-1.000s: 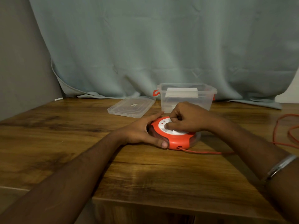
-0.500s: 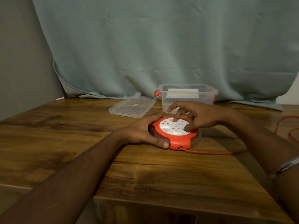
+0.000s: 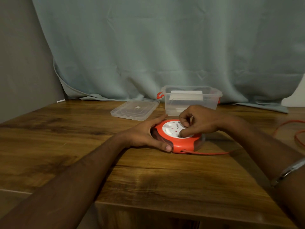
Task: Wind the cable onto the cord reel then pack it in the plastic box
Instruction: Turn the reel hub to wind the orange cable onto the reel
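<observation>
Reel (image 3: pixel 179 142) rigid, likely light; braced at rim by left hand (image 3: pixel 145 136). Right hand (image 3: pixel 198 121) fingers curled, pinching white hub (image 3: pixel 171 129). Cable (image 3: pixel 209 153) limp, trailing over bench (image 3: pixel 82 146).

No readable text, label or number shows on anything in view.

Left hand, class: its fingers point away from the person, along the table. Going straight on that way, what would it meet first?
Probably the plastic box, just beyond the left hand gripping the cord reel; depth is unclear.
</observation>
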`<state>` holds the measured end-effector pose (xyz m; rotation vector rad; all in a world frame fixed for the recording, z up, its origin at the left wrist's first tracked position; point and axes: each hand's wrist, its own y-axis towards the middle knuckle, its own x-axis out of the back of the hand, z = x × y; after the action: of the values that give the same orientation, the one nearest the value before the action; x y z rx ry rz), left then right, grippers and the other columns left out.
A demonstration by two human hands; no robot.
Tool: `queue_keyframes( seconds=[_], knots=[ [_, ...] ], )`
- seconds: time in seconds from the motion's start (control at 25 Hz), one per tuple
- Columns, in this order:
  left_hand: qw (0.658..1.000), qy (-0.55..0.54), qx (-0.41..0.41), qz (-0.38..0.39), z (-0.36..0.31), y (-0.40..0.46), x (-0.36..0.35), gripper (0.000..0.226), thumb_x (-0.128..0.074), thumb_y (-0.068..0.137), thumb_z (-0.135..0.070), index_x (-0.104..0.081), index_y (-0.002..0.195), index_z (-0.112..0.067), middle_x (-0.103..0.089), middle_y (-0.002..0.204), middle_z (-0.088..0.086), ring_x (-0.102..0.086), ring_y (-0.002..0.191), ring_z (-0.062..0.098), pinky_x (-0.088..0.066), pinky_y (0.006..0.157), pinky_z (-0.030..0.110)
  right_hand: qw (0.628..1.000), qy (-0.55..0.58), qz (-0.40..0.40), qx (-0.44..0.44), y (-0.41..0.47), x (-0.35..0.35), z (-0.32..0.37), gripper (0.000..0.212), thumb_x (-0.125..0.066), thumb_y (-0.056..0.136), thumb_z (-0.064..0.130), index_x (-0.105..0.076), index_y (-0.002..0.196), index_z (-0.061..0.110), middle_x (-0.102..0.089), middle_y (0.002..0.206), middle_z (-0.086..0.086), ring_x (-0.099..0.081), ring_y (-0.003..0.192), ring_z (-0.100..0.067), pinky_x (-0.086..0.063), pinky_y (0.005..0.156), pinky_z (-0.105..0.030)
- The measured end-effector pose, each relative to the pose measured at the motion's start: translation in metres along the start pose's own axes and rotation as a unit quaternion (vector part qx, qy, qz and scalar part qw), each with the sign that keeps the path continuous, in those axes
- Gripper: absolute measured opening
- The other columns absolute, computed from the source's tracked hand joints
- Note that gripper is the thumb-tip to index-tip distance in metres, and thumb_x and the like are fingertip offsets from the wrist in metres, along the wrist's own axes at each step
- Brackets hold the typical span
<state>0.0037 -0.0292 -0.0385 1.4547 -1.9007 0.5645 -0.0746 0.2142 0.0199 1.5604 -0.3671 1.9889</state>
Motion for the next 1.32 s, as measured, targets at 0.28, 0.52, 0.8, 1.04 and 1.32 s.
queue_keyframes(
  seconds=[0.28, 0.52, 0.8, 1.04, 1.32],
  knots=[
    [1.0, -0.013, -0.006, -0.001, 0.003, 0.002, 0.0, 0.135, -0.093, 0.056, -0.061, -0.015, 0.164, -0.043, -0.034, 0.157, -0.023, -0.041, 0.135, -0.001, -0.036, 0.098, 0.006, 0.998, -0.036, -0.054, -0.006, 0.002, -0.012, 0.009, 0.052, -0.078, 0.075, 0.046, -0.045, 0.046, 0.019, -0.045, 0.041, 0.009, -0.045, 0.045, -0.008, -0.036, 0.054, -0.028],
    [1.0, -0.017, -0.006, 0.003, 0.005, 0.003, 0.001, 0.132, -0.095, 0.059, -0.059, -0.016, 0.163, -0.046, -0.038, 0.147, -0.029, -0.044, 0.122, -0.017, -0.039, 0.09, 0.0, 0.994, -0.034, -0.101, 0.003, 0.006, -0.02, 0.014, 0.051, -0.076, 0.075, 0.044, -0.045, 0.044, 0.017, -0.044, 0.039, 0.007, -0.044, 0.042, -0.009, -0.039, 0.052, -0.032],
    [1.0, -0.021, -0.002, -0.003, 0.004, 0.003, 0.001, 0.135, -0.094, 0.054, -0.062, -0.017, 0.163, -0.045, -0.04, 0.147, -0.028, -0.046, 0.123, -0.013, -0.038, 0.089, -0.002, 0.997, 0.025, -0.07, 0.027, -0.001, -0.001, 0.013, 0.022, -0.074, 0.072, 0.006, -0.064, 0.081, 0.023, -0.07, 0.088, 0.008, -0.063, 0.067, 0.008, -0.046, 0.055, -0.021],
    [1.0, -0.009, -0.002, -0.007, 0.004, 0.002, 0.0, 0.139, -0.094, 0.052, -0.066, -0.014, 0.164, -0.045, -0.033, 0.165, -0.015, -0.039, 0.141, 0.005, -0.036, 0.104, 0.015, 0.996, 0.084, 0.036, -0.003, -0.003, 0.008, -0.005, 0.058, -0.075, 0.079, -0.007, -0.055, 0.125, 0.022, -0.07, 0.124, 0.003, -0.058, 0.071, 0.027, -0.046, 0.057, -0.003],
    [1.0, -0.011, -0.01, -0.016, 0.003, 0.002, -0.001, 0.143, -0.096, 0.054, -0.062, -0.007, 0.165, -0.043, -0.031, 0.167, -0.014, -0.036, 0.148, 0.009, -0.033, 0.123, 0.035, 0.996, 0.087, 0.023, -0.013, -0.003, 0.009, -0.007, 0.066, -0.085, 0.077, 0.007, -0.047, 0.123, 0.035, -0.074, 0.118, 0.005, -0.073, 0.09, -0.024, -0.061, 0.064, -0.029]
  ],
)
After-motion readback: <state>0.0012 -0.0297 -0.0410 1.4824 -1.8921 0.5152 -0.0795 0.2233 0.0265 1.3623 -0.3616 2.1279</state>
